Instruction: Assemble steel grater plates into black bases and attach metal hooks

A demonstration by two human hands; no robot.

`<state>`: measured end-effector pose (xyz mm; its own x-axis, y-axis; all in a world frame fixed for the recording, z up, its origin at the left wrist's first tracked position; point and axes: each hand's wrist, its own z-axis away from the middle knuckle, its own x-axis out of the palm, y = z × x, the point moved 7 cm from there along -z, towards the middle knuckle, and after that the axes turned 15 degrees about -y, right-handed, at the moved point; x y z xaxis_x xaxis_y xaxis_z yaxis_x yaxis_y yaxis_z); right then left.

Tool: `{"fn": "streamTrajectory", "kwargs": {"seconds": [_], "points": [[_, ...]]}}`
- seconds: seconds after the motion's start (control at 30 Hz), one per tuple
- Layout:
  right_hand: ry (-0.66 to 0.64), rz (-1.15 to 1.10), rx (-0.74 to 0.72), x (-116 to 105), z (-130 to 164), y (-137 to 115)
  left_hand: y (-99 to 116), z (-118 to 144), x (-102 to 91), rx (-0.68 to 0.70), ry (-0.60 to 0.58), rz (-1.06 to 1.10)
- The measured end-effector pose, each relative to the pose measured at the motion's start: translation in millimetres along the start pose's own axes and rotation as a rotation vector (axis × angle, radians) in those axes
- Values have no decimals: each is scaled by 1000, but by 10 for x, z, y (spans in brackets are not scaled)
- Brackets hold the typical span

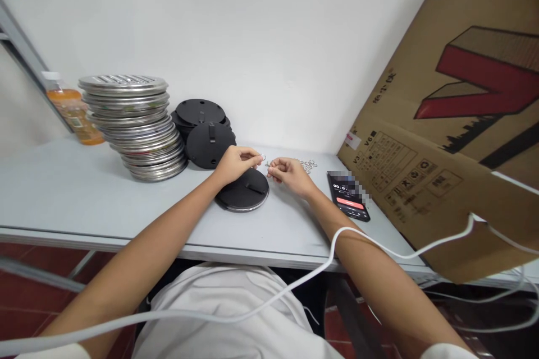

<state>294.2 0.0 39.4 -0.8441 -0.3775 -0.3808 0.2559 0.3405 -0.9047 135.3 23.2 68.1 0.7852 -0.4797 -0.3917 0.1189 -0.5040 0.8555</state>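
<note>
While the left hand [236, 162] is pinching a tiny silvery metal ring [263, 156] at frame centre, the right hand [288, 174] is closing on another small piece — too small to identify. Both are hovering above the round black plastic disc [244, 192]; keeping the fingertips close and steady looks wise — small silvery loose clips [308, 165] are lying just right.

stacked drain covers [135, 123]: shiny polished metal. discs [209, 145]: matt black plastic. box [455, 118]: rough brown cardboard. table [63, 190]: smooth pale grey.
</note>
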Motion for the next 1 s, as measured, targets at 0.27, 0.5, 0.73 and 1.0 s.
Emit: {"fn": "streamTrajectory", "kwargs": {"seconds": [0.27,0.5,0.73,1.0], "points": [[222,274,-183,86,72,-309,-62,-10,54,-60,-14,144],[251,293,-217,170,69,-337,-169,-28,270,-107,-143,324],[201,155,-194,197,40,-283,-250,-16,317,-167,-210,445],[220,265,-169,192,57,-258,-257,11,361,-226,-233,621]]}}
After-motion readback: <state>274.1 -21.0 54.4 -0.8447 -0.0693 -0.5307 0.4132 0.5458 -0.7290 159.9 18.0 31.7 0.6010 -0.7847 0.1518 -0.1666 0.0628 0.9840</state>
